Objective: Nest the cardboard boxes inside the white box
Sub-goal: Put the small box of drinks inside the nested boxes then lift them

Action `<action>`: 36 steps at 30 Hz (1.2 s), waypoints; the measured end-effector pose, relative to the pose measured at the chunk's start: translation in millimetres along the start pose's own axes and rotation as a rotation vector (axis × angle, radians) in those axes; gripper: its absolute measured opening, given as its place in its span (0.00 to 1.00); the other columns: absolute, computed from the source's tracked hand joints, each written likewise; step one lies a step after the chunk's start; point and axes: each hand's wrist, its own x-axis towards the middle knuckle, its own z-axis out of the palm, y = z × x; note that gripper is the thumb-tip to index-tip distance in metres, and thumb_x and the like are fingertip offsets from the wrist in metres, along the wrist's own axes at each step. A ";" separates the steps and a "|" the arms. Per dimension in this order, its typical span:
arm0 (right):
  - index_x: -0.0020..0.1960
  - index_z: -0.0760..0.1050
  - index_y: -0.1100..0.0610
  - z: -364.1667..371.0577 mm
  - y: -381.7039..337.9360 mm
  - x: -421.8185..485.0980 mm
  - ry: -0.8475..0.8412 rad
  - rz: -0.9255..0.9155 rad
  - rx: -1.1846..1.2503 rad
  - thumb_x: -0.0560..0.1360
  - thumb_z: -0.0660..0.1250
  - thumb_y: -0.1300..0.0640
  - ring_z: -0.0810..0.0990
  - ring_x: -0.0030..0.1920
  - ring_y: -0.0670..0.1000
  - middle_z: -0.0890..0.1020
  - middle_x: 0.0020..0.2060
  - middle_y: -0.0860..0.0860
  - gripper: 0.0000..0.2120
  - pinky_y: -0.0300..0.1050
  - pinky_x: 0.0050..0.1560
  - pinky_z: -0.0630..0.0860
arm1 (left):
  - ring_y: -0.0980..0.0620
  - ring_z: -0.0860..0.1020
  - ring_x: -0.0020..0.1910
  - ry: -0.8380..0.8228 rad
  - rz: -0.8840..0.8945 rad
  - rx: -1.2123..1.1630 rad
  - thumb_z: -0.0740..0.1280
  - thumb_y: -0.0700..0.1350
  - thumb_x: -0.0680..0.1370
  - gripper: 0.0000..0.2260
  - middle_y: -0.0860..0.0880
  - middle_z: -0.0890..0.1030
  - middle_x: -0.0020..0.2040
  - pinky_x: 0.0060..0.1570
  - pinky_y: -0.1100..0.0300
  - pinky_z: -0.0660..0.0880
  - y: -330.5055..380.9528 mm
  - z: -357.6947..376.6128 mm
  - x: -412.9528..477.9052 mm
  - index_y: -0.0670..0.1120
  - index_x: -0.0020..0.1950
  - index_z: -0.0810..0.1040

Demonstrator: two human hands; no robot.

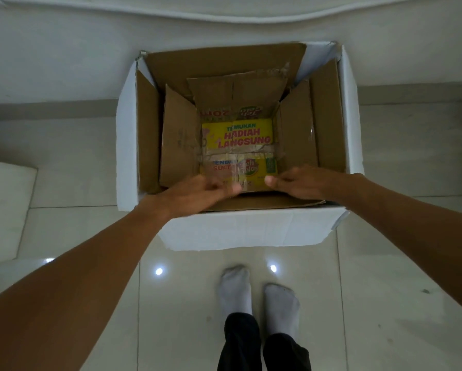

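Observation:
A large white box [251, 228] stands open on the tiled floor. Inside it sits a brown cardboard box [328, 116], and inside that a smaller cardboard box [179, 135] with a yellow printed bottom [237, 137]. My left hand [200, 191] and my right hand [302, 183] reach over the near rim, both at the near edge of the inner boxes. The left hand is blurred, fingers curled at the near flap. Whether either hand grips the cardboard cannot be told.
My two feet in white socks [259, 295] stand on the glossy tiles just before the white box. A white slab [5, 207] lies at the left. A white wall base runs behind the box.

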 end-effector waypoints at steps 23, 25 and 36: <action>0.76 0.52 0.58 -17.8 24.8 64.6 0.161 0.075 -1.201 0.77 0.53 0.40 0.54 0.75 0.62 0.60 0.74 0.61 0.35 0.63 0.74 0.44 | 0.39 0.42 0.75 0.071 -0.117 1.313 0.54 0.65 0.74 0.35 0.43 0.47 0.78 0.71 0.40 0.37 -32.9 -44.9 81.1 0.50 0.76 0.52; 0.77 0.48 0.60 -12.0 31.2 62.5 0.185 0.089 -1.289 0.77 0.50 0.38 0.51 0.75 0.64 0.55 0.76 0.62 0.36 0.64 0.73 0.43 | 0.38 0.38 0.74 0.065 -0.127 1.504 0.52 0.68 0.73 0.40 0.42 0.40 0.77 0.70 0.39 0.35 -49.5 -48.8 75.5 0.47 0.77 0.45; 0.60 0.72 0.57 -70.4 -44.1 107.1 0.319 -0.054 -0.571 0.77 0.60 0.48 0.75 0.45 0.56 0.79 0.47 0.56 0.16 0.48 0.43 0.71 | 0.41 0.39 0.75 0.094 -0.256 0.924 0.41 0.74 0.70 0.41 0.41 0.45 0.78 0.64 0.37 0.27 -5.1 -27.3 84.5 0.51 0.76 0.55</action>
